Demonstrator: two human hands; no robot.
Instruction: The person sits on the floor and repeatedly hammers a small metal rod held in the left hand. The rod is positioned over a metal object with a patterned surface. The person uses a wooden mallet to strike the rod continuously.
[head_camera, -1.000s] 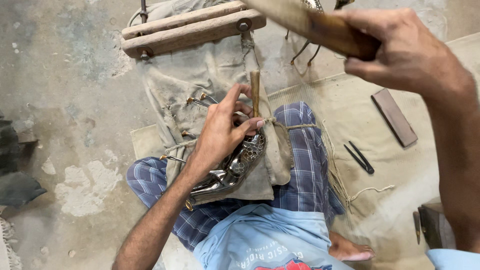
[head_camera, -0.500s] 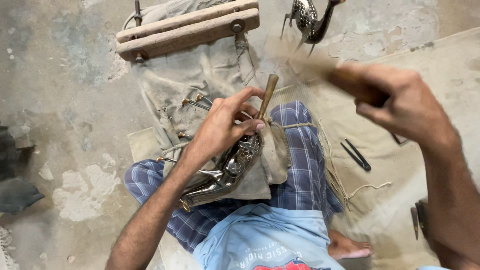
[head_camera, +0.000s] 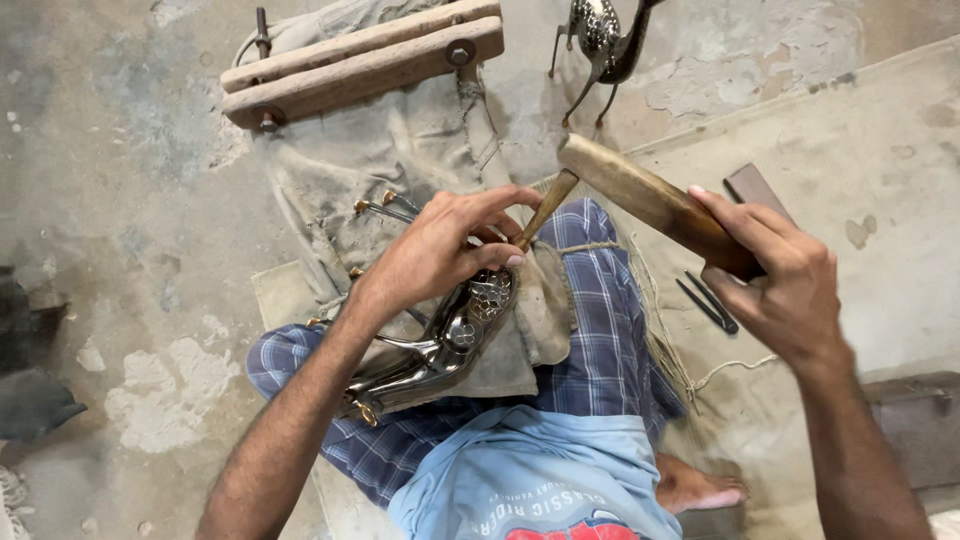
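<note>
1. Metal animal figurine (head_camera: 440, 345): lying on its side across the lap, on a pale cloth pad (head_camera: 545, 310) spread over the checked trousers (head_camera: 600, 330); slim legs with brass-coloured hooves poking out to upper left and lower left.
2. Left hand (head_camera: 440, 245): closed over the figurine's body, fingers curled around a thin wooden-handled punch (head_camera: 545, 210), tip pressed to the patterned patch of the metal.
3. Right hand (head_camera: 775, 275): wrapped firmly round the lower end of a thick wooden mallet (head_camera: 650, 200), raised, head aimed toward the punch's top end.
4. Handling, as a judgement: looks like solid or thick-walled metal, so stiff and fairly heavy for its size; polished, hence slippery under bare fingers.
5. Thin legs likely the weak points; apt to bend if gripped or struck there.
6. Best hold: around the broad body, palm pressing down into the cloth pad, as shown; pad probably damps rolling and guards the finish.
7. Nearby: a wooden clamp (head_camera: 360, 65) of two bolted bars on the floor ahead, a second dark patterned figurine (head_camera: 605, 45) standing beyond, thin dark tools (head_camera: 708, 302) and a flat dark block (head_camera: 755, 190) on the mat (head_camera: 880, 150) to the right.
</note>
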